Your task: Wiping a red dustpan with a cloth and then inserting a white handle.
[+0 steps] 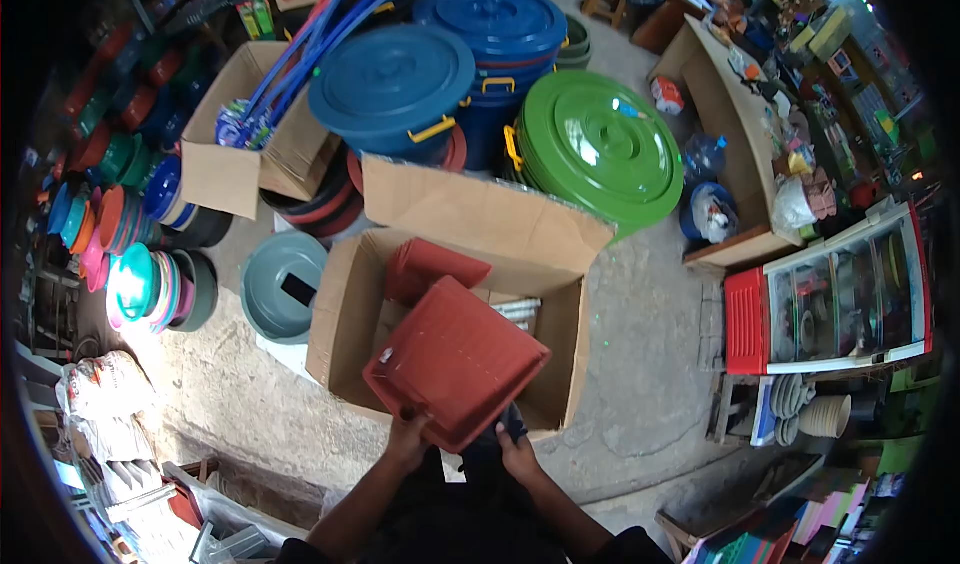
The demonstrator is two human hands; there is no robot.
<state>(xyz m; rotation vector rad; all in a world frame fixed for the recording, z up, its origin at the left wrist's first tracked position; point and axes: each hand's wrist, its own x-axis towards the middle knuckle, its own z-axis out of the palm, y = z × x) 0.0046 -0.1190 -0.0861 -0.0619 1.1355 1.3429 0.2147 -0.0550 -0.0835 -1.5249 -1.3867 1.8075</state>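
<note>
Over a cardboard box with its flaps up, a red plastic dustpan is held tilted, its broad ridged face turned up. My left hand is closed on its near left corner. At the near right edge is my right hand, closed around a small dark object whose kind I cannot make out. Another red plastic piece lies inside the box at the back, partly covered by the dustpan. Whitish rods or tubes show on the box's right side.
A grey basin with a dark flat object in it stands left of the box. Behind are lidded bins, blue and green. Stacked coloured basins line the left; a red-framed glass case stands right.
</note>
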